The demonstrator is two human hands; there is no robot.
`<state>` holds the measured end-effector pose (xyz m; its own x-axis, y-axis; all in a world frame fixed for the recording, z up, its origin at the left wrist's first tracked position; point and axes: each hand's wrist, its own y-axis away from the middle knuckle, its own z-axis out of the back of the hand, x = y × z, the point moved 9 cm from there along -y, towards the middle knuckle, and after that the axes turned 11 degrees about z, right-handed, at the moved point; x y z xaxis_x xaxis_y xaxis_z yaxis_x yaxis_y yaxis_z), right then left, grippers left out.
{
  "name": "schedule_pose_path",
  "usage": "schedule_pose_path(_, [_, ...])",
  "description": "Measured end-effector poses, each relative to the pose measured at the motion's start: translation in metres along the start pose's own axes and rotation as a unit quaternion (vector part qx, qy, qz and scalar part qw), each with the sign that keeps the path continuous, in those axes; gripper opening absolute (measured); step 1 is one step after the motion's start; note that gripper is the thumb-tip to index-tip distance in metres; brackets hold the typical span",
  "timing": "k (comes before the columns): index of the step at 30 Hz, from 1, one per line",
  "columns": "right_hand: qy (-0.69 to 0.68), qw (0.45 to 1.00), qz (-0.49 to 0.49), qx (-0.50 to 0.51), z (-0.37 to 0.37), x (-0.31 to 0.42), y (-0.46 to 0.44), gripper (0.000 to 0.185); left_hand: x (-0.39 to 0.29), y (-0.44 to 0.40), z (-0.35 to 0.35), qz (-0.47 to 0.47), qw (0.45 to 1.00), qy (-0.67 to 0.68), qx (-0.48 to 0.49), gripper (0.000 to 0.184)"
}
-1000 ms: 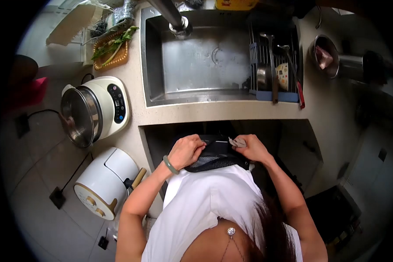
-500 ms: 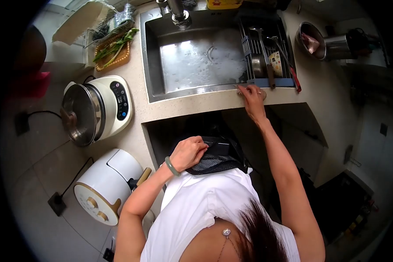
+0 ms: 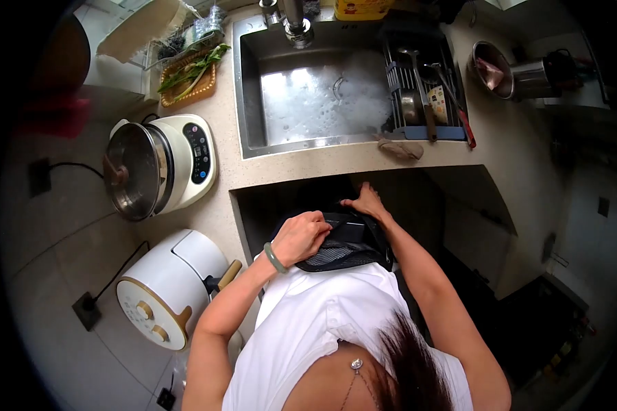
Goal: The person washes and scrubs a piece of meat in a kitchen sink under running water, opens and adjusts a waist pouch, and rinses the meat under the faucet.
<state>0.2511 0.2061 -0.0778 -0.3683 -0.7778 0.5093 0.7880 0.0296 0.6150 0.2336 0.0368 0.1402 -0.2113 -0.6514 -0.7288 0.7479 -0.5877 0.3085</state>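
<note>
A black mesh bag (image 3: 343, 252) lies against the white shirt at my waist, its upper side partly open. My left hand (image 3: 301, 238), with a green bangle at the wrist, is closed on the bag's left edge. Near the bag's upper right edge is my right hand (image 3: 366, 202), its thumb and fingers apart and nothing visible between them. A crumpled beige cloth-like item (image 3: 399, 148) rests on the counter edge, below the sink's drying rack (image 3: 432, 132).
A steel sink (image 3: 325, 103) lies ahead. At left stand a cream electric cooker (image 3: 192, 164) and a white air fryer (image 3: 178, 274), beyond them a basket with greens (image 3: 209, 85). At right, a metal bowl (image 3: 490, 70) holds raw meat.
My right hand took the crumpled item from the bag to the counter edge, let it go there and came back beside the bag. My left hand stayed on the bag.
</note>
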Motion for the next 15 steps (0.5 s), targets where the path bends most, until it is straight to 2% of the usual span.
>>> schedule_pose_path(1, [0.002, 1.000, -0.001, -0.003, 0.004, -0.002, -0.002, 0.073, -0.001, -0.002, 0.000, -0.003, 1.000, 0.001, -0.001, 0.011])
schedule_pose_path(3, [-0.099, 0.991, 0.020, 0.086, -0.013, 0.003, -0.005, 0.077, 0.000, -0.003, 0.000, -0.001, 1.000, 0.001, 0.002, 0.011])
schedule_pose_path(4, [-0.094, 0.987, 0.066, 0.114, -0.019, 0.008, -0.010, 0.077, 0.001, -0.003, 0.001, 0.000, 1.000, -0.001, 0.002, 0.011])
schedule_pose_path(9, [-0.051, 0.980, 0.142, 0.130, -0.016, 0.010, -0.017, 0.077, -0.004, -0.006, 0.003, -0.002, 1.000, 0.007, 0.007, 0.010])
schedule_pose_path(11, [-0.118, 0.968, 0.171, 0.139, -0.013, 0.022, -0.012, 0.078, -0.004, -0.008, 0.002, -0.005, 1.000, 0.008, 0.012, 0.010])
schedule_pose_path(15, [-0.195, 0.963, 0.120, 0.141, -0.030, 0.005, -0.025, 0.079, -0.003, -0.008, 0.003, 0.005, 1.000, 0.010, 0.018, 0.010])
